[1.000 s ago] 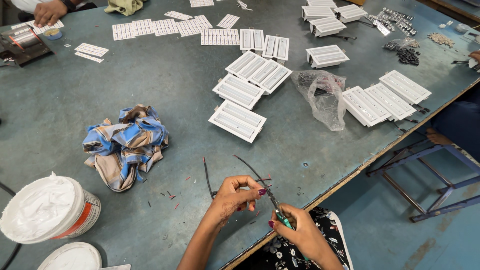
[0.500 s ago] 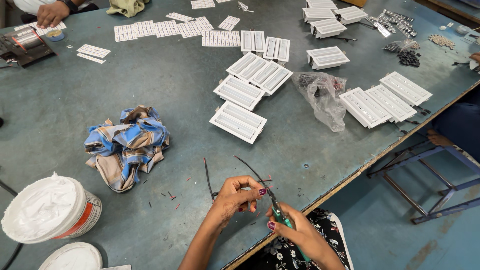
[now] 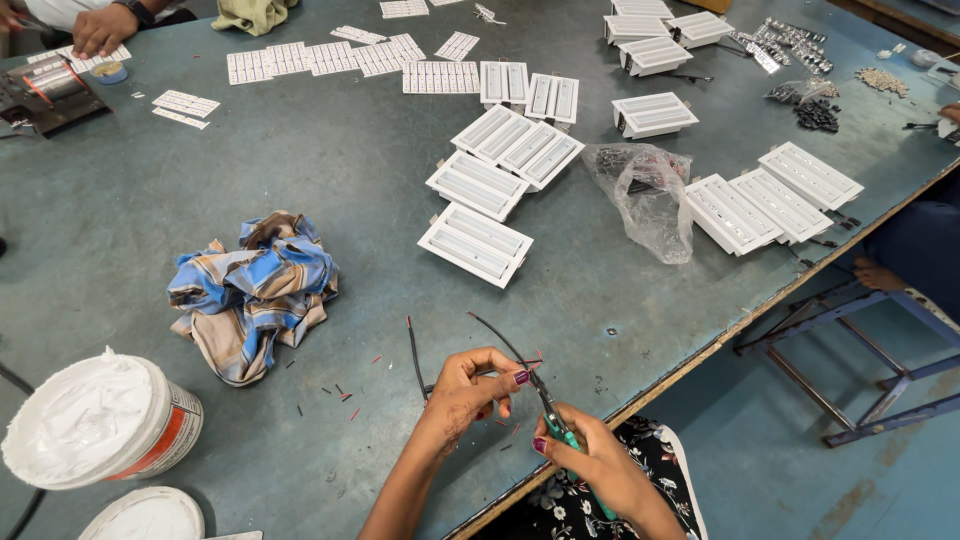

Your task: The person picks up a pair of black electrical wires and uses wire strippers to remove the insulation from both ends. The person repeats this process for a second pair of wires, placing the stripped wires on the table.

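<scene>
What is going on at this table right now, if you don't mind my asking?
A person seated at the edge of the green table is working on thin dark wires. The left hand pinches the wires, while the right hand holds a small green-handled cutter at them. Small red and dark offcuts lie scattered nearby. White rectangular light housings, a crumpled blue cloth and an open tub of white paste sit around. Another person's hand works at the far corner.
</scene>
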The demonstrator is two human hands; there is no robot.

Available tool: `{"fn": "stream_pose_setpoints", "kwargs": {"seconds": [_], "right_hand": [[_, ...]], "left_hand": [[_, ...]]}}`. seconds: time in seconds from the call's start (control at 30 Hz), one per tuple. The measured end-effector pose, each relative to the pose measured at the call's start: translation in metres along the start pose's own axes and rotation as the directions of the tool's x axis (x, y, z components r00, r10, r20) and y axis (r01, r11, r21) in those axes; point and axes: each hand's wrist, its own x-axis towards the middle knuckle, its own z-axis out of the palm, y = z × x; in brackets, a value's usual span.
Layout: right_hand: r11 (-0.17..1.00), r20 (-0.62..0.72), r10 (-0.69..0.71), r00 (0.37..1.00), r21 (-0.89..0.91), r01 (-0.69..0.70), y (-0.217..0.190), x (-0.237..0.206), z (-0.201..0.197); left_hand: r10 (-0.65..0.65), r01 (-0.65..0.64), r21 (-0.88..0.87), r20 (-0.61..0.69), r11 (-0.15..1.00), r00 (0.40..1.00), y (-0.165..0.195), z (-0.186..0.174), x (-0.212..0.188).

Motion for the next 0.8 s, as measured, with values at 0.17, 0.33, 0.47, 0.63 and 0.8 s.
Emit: {"fn": "stream_pose_setpoints", "kwargs": {"seconds": [0.17, 0.33, 0.47, 0.63, 0.8], "right_hand": [[0.999, -0.033, 0.035, 0.999, -0.015, -0.036, 0.0011, 0.0004, -0.0002], [0.998, -0.068, 0.047, 0.997, -0.040, -0.049, 0.0017, 0.0000, 0.0003], [0.998, -0.085, 0.031, 0.996, -0.054, -0.035, 0.0020, 0.0004, 0.0013], [0.995, -0.108, 0.057, 0.992, -0.070, -0.065, 0.0032, 0.0016, 0.0011], [0.994, -0.149, 0.097, 0.984, -0.039, -0.104, 0.0063, 0.0014, -0.0007]], "left_hand": [[0.022, -0.020, 0.054, -0.027, 0.998, 0.999, 0.0024, 0.0002, -0.0015], [0.033, -0.028, 0.088, -0.056, 0.996, 0.998, 0.0034, 0.0021, -0.0027], [0.047, -0.041, 0.104, -0.050, 0.994, 0.998, 0.0021, 0.0009, -0.0015], [0.024, -0.016, 0.145, -0.054, 0.989, 0.998, 0.0014, -0.0021, 0.0008], [0.033, -0.026, 0.142, -0.043, 0.989, 0.999, 0.0020, -0.0019, -0.0001]]}}
